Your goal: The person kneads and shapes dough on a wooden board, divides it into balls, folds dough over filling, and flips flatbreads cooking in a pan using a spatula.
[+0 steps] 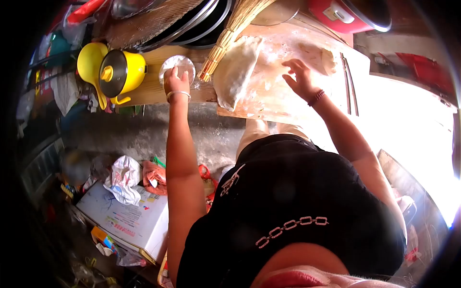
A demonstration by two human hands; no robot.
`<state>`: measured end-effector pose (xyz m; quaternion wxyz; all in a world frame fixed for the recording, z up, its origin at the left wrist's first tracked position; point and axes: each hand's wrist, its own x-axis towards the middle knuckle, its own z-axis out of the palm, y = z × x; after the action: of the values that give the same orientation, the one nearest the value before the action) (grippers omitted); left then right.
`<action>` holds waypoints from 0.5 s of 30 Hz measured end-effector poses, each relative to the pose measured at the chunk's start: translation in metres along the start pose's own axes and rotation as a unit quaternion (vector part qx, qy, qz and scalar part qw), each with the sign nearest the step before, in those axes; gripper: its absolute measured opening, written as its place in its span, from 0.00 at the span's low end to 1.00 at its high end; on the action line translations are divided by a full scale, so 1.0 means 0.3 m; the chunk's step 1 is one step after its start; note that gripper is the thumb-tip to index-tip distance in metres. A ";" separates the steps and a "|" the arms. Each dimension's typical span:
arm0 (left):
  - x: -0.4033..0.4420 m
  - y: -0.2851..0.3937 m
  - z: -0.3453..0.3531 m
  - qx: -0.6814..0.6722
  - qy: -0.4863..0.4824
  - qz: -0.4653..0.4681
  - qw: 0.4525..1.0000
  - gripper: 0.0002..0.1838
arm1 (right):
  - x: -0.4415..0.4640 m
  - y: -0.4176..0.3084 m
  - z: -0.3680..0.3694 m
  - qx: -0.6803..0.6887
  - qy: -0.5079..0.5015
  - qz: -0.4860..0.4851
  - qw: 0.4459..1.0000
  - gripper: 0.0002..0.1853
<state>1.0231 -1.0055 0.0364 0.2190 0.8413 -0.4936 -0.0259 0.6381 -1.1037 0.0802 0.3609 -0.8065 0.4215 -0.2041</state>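
Observation:
My left hand (pixel 176 82), with a pale bracelet at the wrist, is over a small round bowl (pixel 190 64) of white powder; its visible fingers are apart, though their tips are hard to make out. A folded sheet of pale dough (pixel 235 74) lies on the left part of a floured wooden board (pixel 276 103). My right hand (pixel 301 81), with a dark red bracelet, is open above the board, to the right of this dough. Behind it sits a lump of dough (pixel 328 61). A straw brush (pixel 218 53) rests between the bowl and the sheet.
A yellow pot (pixel 126 73) with a dark lid and a yellow ladle (pixel 90 65) stand at the left. Round pans (pixel 204 31) and a red appliance (pixel 336 14) are at the back. Two thin sticks (pixel 350 86) lie at the board's right. A white box (pixel 129 216) is below left.

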 end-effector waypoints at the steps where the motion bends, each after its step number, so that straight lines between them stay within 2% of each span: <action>1: 0.023 -0.041 0.062 0.029 0.003 0.040 0.999 0.18 | -0.038 -0.013 -0.016 0.019 0.013 0.017 1.000 0.17; 2: 0.047 -0.058 0.100 0.058 0.006 0.082 0.995 0.19 | -0.073 -0.011 -0.031 0.010 0.023 0.025 0.999 0.17; 3: 0.059 -0.048 0.105 0.017 -0.057 0.039 0.997 0.19 | -0.103 -0.002 -0.038 0.013 0.033 0.042 0.998 0.17; 5: 0.082 -0.066 0.148 0.058 -0.073 0.035 0.995 0.14 | -0.173 0.024 -0.057 0.015 0.058 0.081 0.995 0.16; 7: 0.101 -0.117 0.161 0.010 -0.167 0.026 0.986 0.09 | -0.228 0.047 -0.084 0.026 0.082 0.117 0.989 0.15; 9: 0.115 -0.149 0.173 -0.030 -0.121 0.009 0.992 0.07 | -0.276 0.095 -0.088 0.028 0.098 0.145 0.984 0.15; 11: 0.134 -0.138 0.110 -0.082 -0.190 -0.062 0.976 0.06 | -0.320 0.133 -0.085 0.047 0.103 0.167 0.979 0.13; 12: 0.149 -0.161 0.104 -0.179 -0.224 -0.211 0.934 0.07 | -0.343 0.147 -0.086 0.057 0.102 0.176 0.977 0.13; 13: 0.169 -0.193 0.103 -0.268 -0.250 -0.355 0.860 0.09 | -0.364 0.159 -0.089 0.095 0.098 0.199 0.970 0.12; 15: 0.173 -0.239 0.078 -0.507 -0.252 -0.351 0.746 0.12 | -0.397 0.176 -0.103 0.170 0.088 0.241 0.951 0.12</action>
<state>1.1021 -1.0272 -0.0040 0.4567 0.6830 -0.1150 -0.5583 0.5236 -1.0383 0.0577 0.4927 -0.5863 0.5923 -0.2504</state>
